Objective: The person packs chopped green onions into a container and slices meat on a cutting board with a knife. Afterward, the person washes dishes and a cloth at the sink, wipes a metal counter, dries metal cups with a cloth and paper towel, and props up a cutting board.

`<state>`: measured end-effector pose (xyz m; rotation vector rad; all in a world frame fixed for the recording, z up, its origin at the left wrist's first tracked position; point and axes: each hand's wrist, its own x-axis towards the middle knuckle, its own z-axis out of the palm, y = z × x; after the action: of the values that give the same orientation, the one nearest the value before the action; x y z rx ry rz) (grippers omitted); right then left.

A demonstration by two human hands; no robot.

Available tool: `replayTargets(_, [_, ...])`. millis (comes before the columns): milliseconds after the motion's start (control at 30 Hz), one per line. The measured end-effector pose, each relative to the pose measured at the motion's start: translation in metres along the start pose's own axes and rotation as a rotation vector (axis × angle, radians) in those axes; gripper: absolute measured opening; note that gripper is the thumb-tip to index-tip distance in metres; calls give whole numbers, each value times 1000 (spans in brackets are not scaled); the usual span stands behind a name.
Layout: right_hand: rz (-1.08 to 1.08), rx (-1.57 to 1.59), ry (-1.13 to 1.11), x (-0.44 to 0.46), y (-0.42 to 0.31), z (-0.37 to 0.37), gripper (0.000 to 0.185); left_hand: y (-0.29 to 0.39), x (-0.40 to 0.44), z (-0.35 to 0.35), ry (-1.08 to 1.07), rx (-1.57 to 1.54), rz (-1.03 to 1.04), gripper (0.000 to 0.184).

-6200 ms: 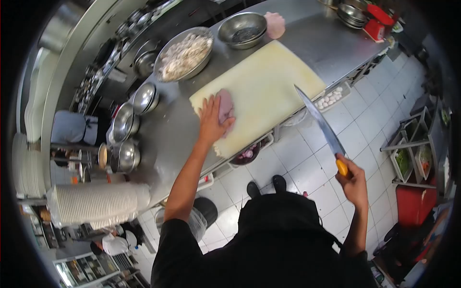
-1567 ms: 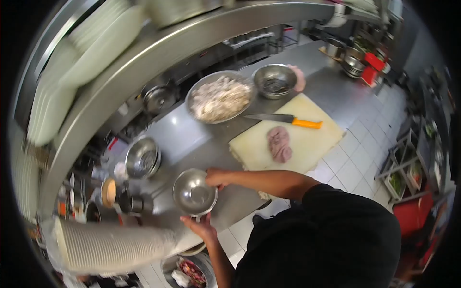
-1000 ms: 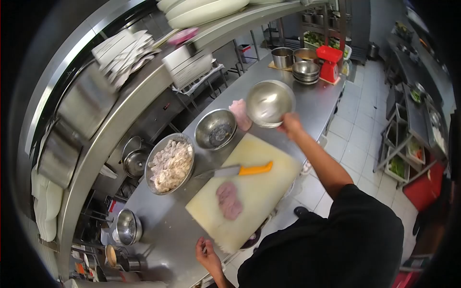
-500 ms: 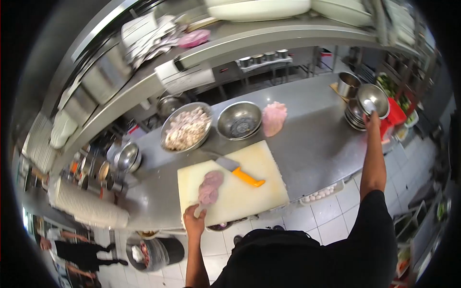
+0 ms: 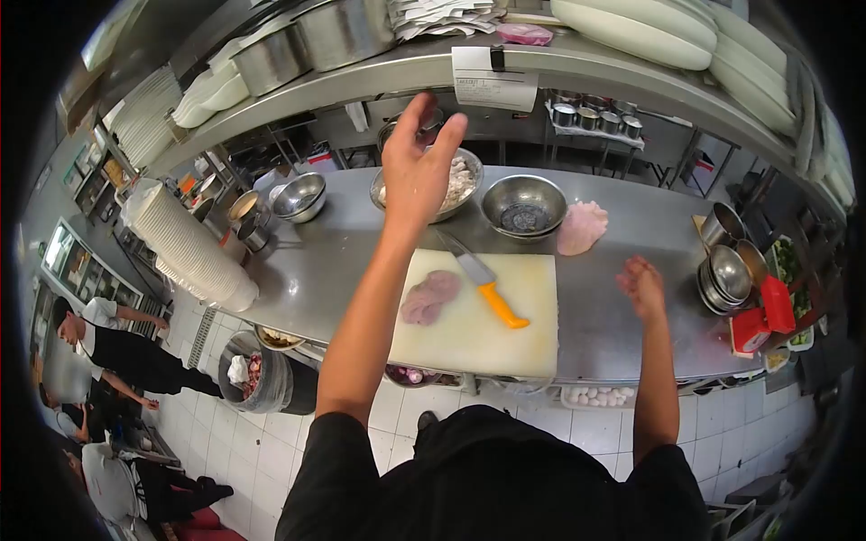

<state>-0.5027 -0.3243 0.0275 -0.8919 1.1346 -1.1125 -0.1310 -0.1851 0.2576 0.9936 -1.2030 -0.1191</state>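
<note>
My left hand is raised over the counter, fingers apart, holding nothing I can see. It partly covers a metal bowl of chopped pale meat. My right hand hovers right of the cutting board, fingers loosely bent and apart, with nothing visible in it. On the board lie a flat piece of raw pink meat and a knife with an orange handle. Behind the board stands a metal bowl with some liquid in its bottom. Another raw meat piece lies beside that bowl, directly on the counter.
Stacked metal bowls and a red container stand at the right end. A shelf with an order slip crosses above the counter. Left are stacked pale containers, a bin on the floor and several people.
My left hand has risen from the board's near edge to above the counter. My right hand has left the stacked bowls and come back left. The view has turned.
</note>
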Motion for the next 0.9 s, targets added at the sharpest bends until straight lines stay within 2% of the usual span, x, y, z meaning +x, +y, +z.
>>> replayTargets(267, [33,-14,-36,-35,12,3,45,10,4,9,39,-123,27,37])
replayTargets(367, [34,-19,-43,-33,18,-3,43,3,8,14,61,-109,104,31])
replayTargets(500, [-48,51,-98,-28,47,-3,38,22,3,19,10,34,79,19])
replayTargets(567, [34,55,-24,-24,57,-1,35,48,-10,15,-177,-69,104,10])
replayTargets(600, [55,60,-46,-27,57,-1,33,71,-17,13,-196,-39,114,9])
replayTargets(633, [98,64,-58,-32,63,-5,30,93,-18,9,-259,-47,227,17])
replayTargets(700, [115,48,-67,-31,75,-10,28,141,5,5,-217,132,501,26])
replayTargets(767, [128,30,-63,-34,80,-16,27,167,56,14,-59,69,516,26])
replayTargets(833, [107,36,-58,-39,81,-13,25,163,140,15,101,214,545,23])
replayTargets(900, [106,64,-44,-41,81,-13,25,146,218,21,155,73,449,37])
